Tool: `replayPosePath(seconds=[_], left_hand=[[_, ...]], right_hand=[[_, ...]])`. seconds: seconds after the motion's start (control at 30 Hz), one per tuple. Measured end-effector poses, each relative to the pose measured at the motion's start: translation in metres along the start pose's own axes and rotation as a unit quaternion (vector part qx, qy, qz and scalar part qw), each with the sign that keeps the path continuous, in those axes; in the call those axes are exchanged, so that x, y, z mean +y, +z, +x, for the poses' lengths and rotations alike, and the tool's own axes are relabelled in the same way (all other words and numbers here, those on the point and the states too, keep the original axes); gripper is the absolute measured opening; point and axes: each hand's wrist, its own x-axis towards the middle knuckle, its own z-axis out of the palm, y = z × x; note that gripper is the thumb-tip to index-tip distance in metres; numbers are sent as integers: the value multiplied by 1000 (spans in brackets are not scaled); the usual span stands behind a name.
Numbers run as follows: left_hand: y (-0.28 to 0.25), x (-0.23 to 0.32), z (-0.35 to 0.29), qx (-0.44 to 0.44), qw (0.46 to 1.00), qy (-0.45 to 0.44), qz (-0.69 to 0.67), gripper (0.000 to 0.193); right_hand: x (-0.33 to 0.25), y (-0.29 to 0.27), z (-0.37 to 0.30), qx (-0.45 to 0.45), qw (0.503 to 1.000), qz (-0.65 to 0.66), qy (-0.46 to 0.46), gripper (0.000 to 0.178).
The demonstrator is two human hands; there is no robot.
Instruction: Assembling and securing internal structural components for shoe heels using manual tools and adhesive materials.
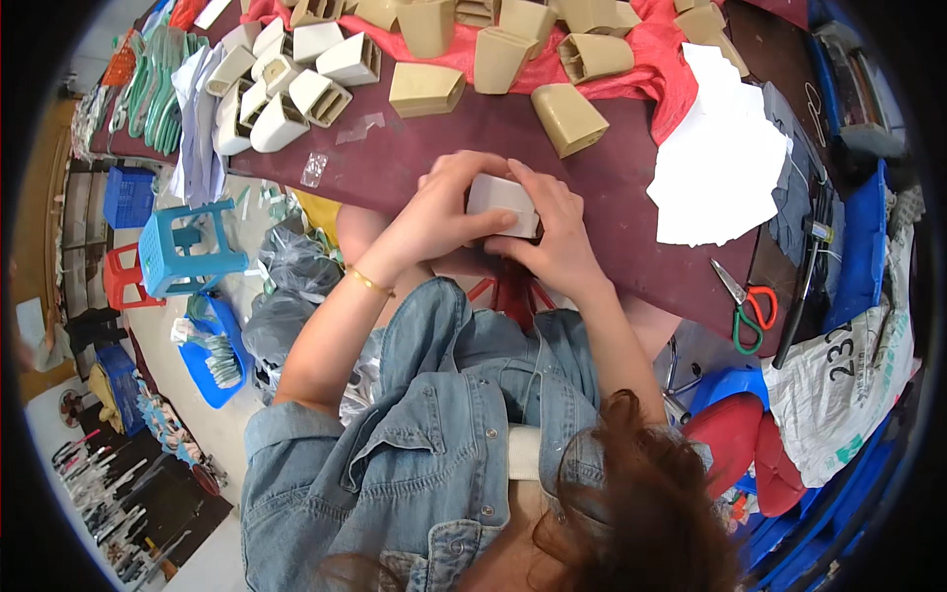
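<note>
Both hands are wrapped round a small white tapered block (pixel 501 197) over the table's near edge. My left hand (pixel 456 202) grips it from the left, with the thumb across its face. My right hand (pixel 554 222) closes on it from the right, fingers over the far side and thumb beneath. It resembles the hollow white tapered pieces (pixel 321 97) heaped at the far left of the table. Beyond my hands, a tan hollow piece (pixel 570 118) lies on its side, with another tan piece (pixel 426 89) to its left.
More tan pieces rest on a red cloth (pixel 641 74) along the back of the maroon table (pixel 424 148). Right of my hands lie a stack of white sheets (pixel 715 158) and scissors (pixel 742 306) with red and green handles. A turquoise stool (pixel 187 252) stands on the floor at left.
</note>
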Motion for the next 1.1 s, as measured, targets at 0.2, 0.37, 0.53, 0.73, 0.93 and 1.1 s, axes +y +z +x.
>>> replayPosePath(seconds=[0.2,0.37,0.53,0.73,0.93,1.1], left_hand=[[-18,2,-15,-22,992,-114,46,25],[-15,26,-13,20,891,131,434,13],[-24,27,-19,-16,797,353,489,14],[-11,10,-26,121,938,155,285,16],[-6,21,-21,136,977,-64,148,19],[1,26,-13,142,962,14,231,15]], right_hand=[[5,8,0,29,999,-15,9,66],[-1,11,4,45,998,-32,25,62],[-1,25,6,89,993,-76,11,64],[0,31,8,103,992,-68,17,63],[-3,30,7,99,993,-62,29,61],[-3,30,9,101,993,-59,16,60]])
